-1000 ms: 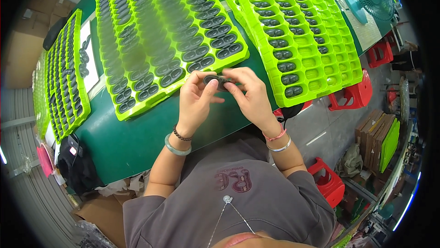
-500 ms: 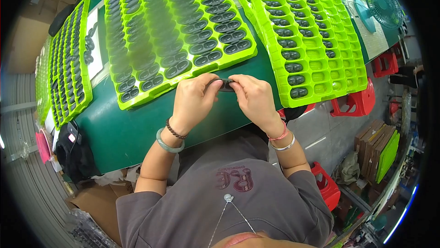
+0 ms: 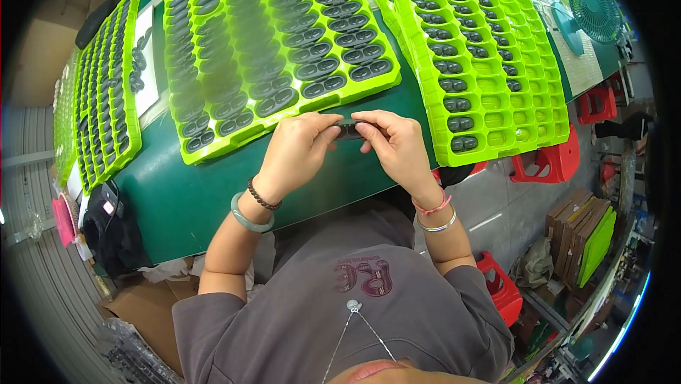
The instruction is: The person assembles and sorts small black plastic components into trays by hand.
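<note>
Between my hands I hold a small dark grey oval plastic piece (image 3: 347, 131), which looks like an earbud case insert. My left hand (image 3: 294, 148) pinches its left end between thumb and fingers. At the right end, my right hand (image 3: 396, 146) grips it the same way. Fingertips cover both ends, so only its middle shows. Just beyond my hands lies a bright green tray (image 3: 386, 87) with rows of similar dark pieces, each with two hollows. To the right, another green tray (image 3: 521, 136) has some pockets filled and others bare.
At the left, a further green tray (image 3: 133, 148) is full of dark pieces, beside loose ones (image 3: 137, 65) on a white sheet. All rest on a green table (image 3: 191, 207). A teal fan (image 3: 594, 8) stands far right; red stools (image 3: 550, 160) stand on the floor.
My hands have moved slightly apart on the dark piece, showing more of its middle. My left forearm has shifted a little to the left. The trays' contents look the same.
</note>
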